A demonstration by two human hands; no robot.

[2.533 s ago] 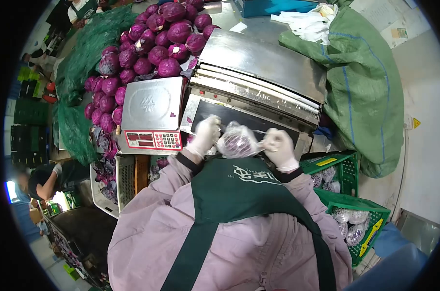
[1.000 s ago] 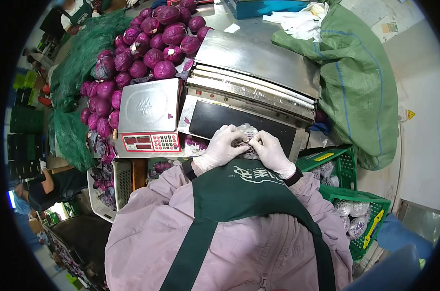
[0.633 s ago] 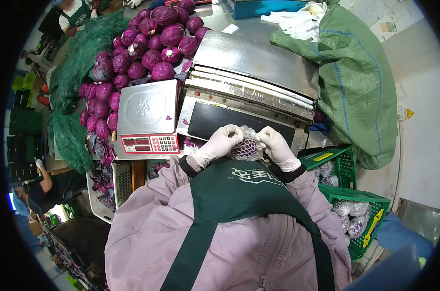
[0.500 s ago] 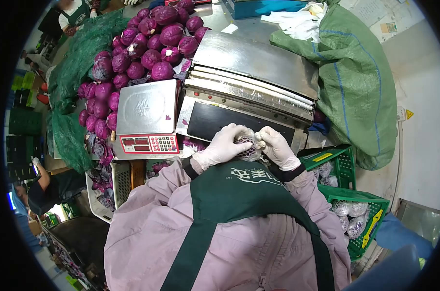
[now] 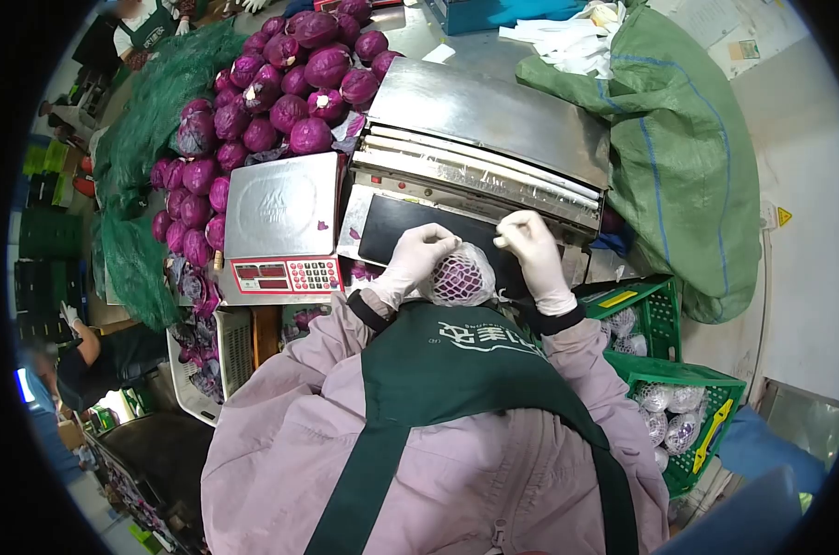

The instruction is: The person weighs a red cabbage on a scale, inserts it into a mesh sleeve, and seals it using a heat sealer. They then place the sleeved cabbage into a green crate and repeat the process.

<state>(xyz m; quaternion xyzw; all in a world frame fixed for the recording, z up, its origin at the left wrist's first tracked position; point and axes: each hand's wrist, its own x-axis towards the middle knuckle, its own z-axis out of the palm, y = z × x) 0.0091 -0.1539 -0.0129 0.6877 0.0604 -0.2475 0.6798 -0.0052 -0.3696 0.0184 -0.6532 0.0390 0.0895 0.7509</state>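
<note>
A red cabbage in a white mesh net (image 5: 463, 280) is close against my apron, at the front edge of the black plate (image 5: 405, 227) of the wrapping machine. My left hand (image 5: 414, 263), in a white glove, is closed at the cabbage's left side, its fingertips pinched at the upper edge of the net. On the other side my gloved right hand (image 5: 536, 262) is raised just clear of the net, thumb and fingers pressed together. What is between those fingertips, if anything, is too small to see.
A digital scale (image 5: 285, 217) stands left of the wrapping machine (image 5: 489, 129). Beyond it are piled red cabbages (image 5: 290, 111). Green crates (image 5: 688, 375) with wrapped cabbages are at right, below a green sack (image 5: 683, 176). A white basket (image 5: 232, 356) holds leaves. Other people are at left.
My hands have moved apart. The right hand has risen off the net, and the left has shifted to its upper left edge, leaving the netted cabbage more exposed.
</note>
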